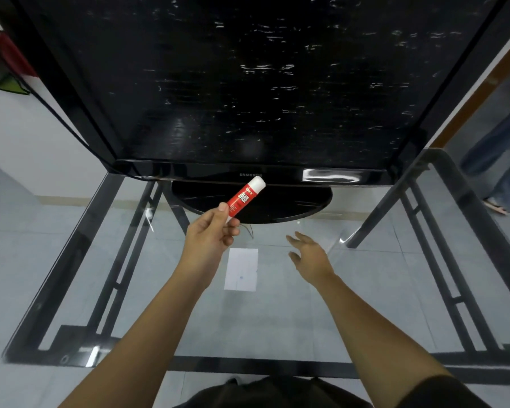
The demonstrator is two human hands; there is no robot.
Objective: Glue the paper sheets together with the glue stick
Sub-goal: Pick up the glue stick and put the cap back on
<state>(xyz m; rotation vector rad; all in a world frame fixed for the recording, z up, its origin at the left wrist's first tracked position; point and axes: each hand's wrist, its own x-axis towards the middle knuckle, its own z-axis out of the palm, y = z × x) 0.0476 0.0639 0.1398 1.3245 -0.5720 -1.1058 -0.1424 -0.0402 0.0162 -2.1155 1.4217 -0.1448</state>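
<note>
**Glue stick raised in left hand, paper flat on glass table**

Left hand: closed around the lower end of the glue stick, thumb and fingers pinching the base. Glue stick held above the table, tilted, white cap pointing up and toward the far edge; red label facing the camera.

Right hand: open, fingers spread, holding nothing, hovering over the table just right of the paper, apart from it.

Paper sheets: white, flat on the glass table, near the middle, between the two hands and closer to the far edge than the near edge. Number of sheets in the stack: cannot tell.

Black television standing along the far edge on an oval stand base, beyond the paper. Dark metal frame visible beneath the glass.
</note>
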